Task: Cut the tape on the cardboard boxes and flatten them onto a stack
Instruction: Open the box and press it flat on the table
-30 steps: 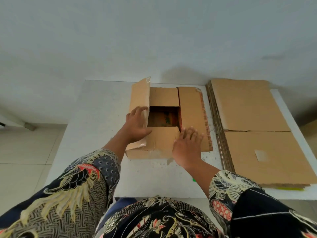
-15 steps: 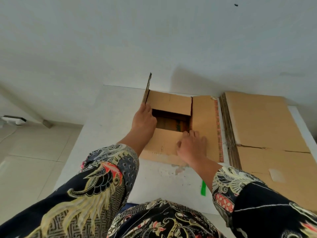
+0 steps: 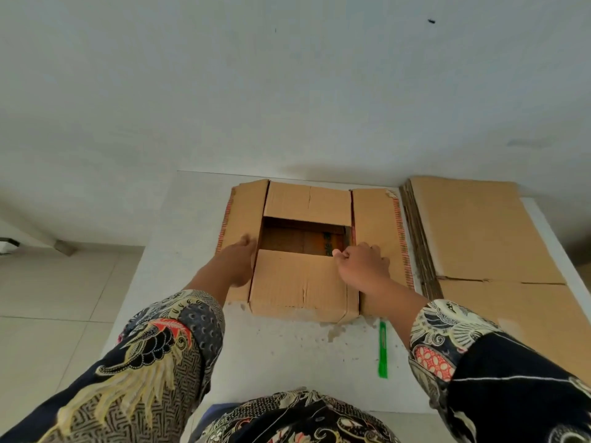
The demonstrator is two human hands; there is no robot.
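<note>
We press the opened cardboard box [image 3: 303, 279] on the counter [image 3: 192, 219], left hand [image 3: 238, 260] flat on its side flap, right hand [image 3: 363, 263] fingers curled over the inner flap; collapse evenly toward the flattened stack [image 3: 479, 231].

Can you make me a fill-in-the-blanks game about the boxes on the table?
1. The green cutter lies on the white ____.
2. The flattened stack sits to the ____ of the open box.
3. Both hands touch the ____.
4. The box's side flaps lie folded ____.

Answers: table, right, box, outward

White table [image 3: 198, 219], tiled floor [image 3: 48, 298]
</note>
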